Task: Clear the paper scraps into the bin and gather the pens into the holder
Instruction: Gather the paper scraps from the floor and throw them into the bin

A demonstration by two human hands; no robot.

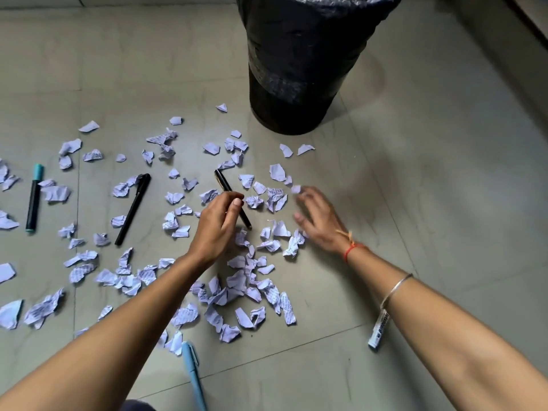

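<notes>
A: Which step is this?

B: Pen gathering, I'd judge. The left hand (221, 221) at centre frame has its fingers (237, 202) pinched round a black pen (229, 189) that slants up toward the bin (302, 69). The pen's lower tip looks close to the floor (430, 173); I cannot tell whether it touches.

A: And the right hand (318, 218)?

B: Blurred, spread flat and low over the scraps (246, 280) right of centre. The fingers look loose, maybe nudging 1 small piece, but I cannot tell if they grip anything.

A: Where are the other pens?

B: 1 teal marker (34, 198) at the left edge, 1 black marker (133, 209) left of centre, 1 light blue pen (192, 372) at the bottom, and 1 white marker (378, 332) partly hidden by the right forearm. All lie on the floor among or near the paper.

A: The holder?

B: Not in view. The bin stands at upper centre, lined with a black bag, well apart from most scraps.

A: So what does the next move need?

B: Probably lifting the pen clear and carrying it to a holder out of frame. The scraps are barely touched; they need scooping in handfuls, since they're small and crumpled.
</notes>
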